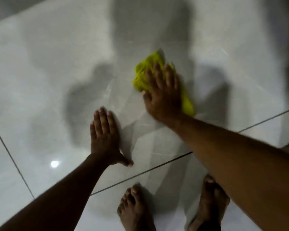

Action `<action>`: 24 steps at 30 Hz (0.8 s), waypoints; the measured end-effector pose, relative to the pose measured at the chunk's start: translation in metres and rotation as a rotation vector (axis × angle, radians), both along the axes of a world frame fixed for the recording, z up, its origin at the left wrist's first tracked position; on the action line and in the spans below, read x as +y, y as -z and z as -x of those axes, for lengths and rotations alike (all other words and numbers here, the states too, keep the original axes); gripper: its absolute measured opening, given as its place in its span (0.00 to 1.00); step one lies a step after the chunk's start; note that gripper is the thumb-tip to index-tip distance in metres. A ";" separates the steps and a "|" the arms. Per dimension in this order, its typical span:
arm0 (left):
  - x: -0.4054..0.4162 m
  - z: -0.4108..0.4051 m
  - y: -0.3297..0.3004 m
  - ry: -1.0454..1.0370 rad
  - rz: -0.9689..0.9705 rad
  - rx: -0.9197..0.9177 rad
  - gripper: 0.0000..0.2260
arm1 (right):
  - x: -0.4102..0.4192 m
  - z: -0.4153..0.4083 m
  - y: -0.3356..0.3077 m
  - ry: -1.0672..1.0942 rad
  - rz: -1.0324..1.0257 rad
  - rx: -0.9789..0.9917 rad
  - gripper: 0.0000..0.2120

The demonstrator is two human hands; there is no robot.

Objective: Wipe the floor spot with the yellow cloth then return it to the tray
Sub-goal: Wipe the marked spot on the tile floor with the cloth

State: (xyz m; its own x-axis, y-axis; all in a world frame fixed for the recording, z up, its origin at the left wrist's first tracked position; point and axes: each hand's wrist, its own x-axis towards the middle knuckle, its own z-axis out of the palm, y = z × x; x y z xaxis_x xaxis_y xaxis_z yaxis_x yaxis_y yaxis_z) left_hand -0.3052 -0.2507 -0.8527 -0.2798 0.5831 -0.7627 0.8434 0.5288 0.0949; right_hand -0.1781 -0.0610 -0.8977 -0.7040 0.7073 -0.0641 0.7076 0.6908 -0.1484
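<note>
The yellow cloth [146, 70] lies bunched on the glossy pale floor tile, a little right of centre. My right hand [163, 95] presses flat on top of it, fingers spread forward, and covers its middle, so yellow shows past the fingertips and at the right of the wrist. My left hand [105, 135] rests flat on the bare tile nearer to me and to the left, palm down, fingers together, thumb out, holding nothing. Faint wet streaks [123, 100] shine on the tile between the two hands. No tray is in view.
My two bare feet [135, 209] [212, 202] stand on the tile at the bottom edge. Dark grout lines [140, 172] run diagonally across the floor. A lamp reflection [54, 163] glints at the lower left. Shadows of my head and arms fall ahead.
</note>
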 end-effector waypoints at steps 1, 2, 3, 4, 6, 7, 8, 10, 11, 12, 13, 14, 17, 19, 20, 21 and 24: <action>0.000 -0.001 -0.002 0.001 0.003 -0.002 0.84 | -0.022 0.001 -0.001 -0.096 0.031 0.010 0.31; 0.001 -0.001 -0.003 0.001 0.005 0.000 0.84 | -0.034 -0.004 -0.003 -0.378 0.054 0.006 0.32; 0.000 -0.002 -0.003 -0.006 0.007 0.002 0.84 | -0.027 -0.013 -0.003 -0.722 0.067 -0.034 0.31; -0.001 -0.002 -0.003 -0.015 0.002 0.004 0.84 | -0.002 -0.021 -0.005 -0.971 0.044 -0.080 0.31; -0.002 -0.001 -0.001 -0.014 -0.010 0.005 0.85 | 0.033 -0.023 0.002 -0.839 -0.048 -0.088 0.31; -0.002 -0.001 0.000 -0.008 -0.014 -0.001 0.85 | 0.031 -0.023 0.005 -0.523 -0.051 -0.055 0.31; -0.003 -0.002 0.001 -0.012 -0.022 -0.004 0.85 | 0.018 -0.023 0.004 -0.198 -0.050 -0.024 0.31; -0.002 -0.002 0.001 -0.014 -0.019 -0.006 0.85 | -0.033 -0.028 0.003 0.020 -0.009 0.000 0.32; -0.001 -0.002 0.000 -0.010 -0.014 -0.005 0.85 | -0.052 -0.042 0.000 -0.142 0.007 0.006 0.32; 0.000 -0.002 0.000 -0.009 -0.008 0.001 0.85 | -0.053 -0.060 0.000 -0.424 0.042 -0.009 0.31; -0.001 -0.001 0.000 -0.013 -0.005 0.008 0.85 | -0.032 -0.078 -0.001 -0.733 0.099 -0.027 0.31; -0.002 -0.001 0.000 -0.016 -0.007 0.011 0.85 | -0.002 -0.092 -0.001 -0.935 0.101 -0.072 0.29; -0.002 -0.001 0.003 -0.007 -0.020 0.008 0.85 | 0.047 -0.125 0.013 -0.529 0.025 -0.081 0.27; -0.003 -0.001 0.003 -0.009 -0.029 0.006 0.85 | 0.027 -0.126 0.012 0.161 -0.106 -0.107 0.28; -0.002 -0.002 0.003 -0.003 -0.032 0.006 0.85 | 0.003 -0.116 0.010 0.417 -0.118 -0.101 0.29; -0.001 -0.003 0.003 -0.001 -0.030 0.005 0.85 | -0.023 -0.103 0.005 0.572 -0.095 -0.086 0.29; -0.002 -0.003 0.003 0.004 -0.018 0.034 0.85 | -0.088 -0.079 0.001 0.345 0.056 -0.008 0.30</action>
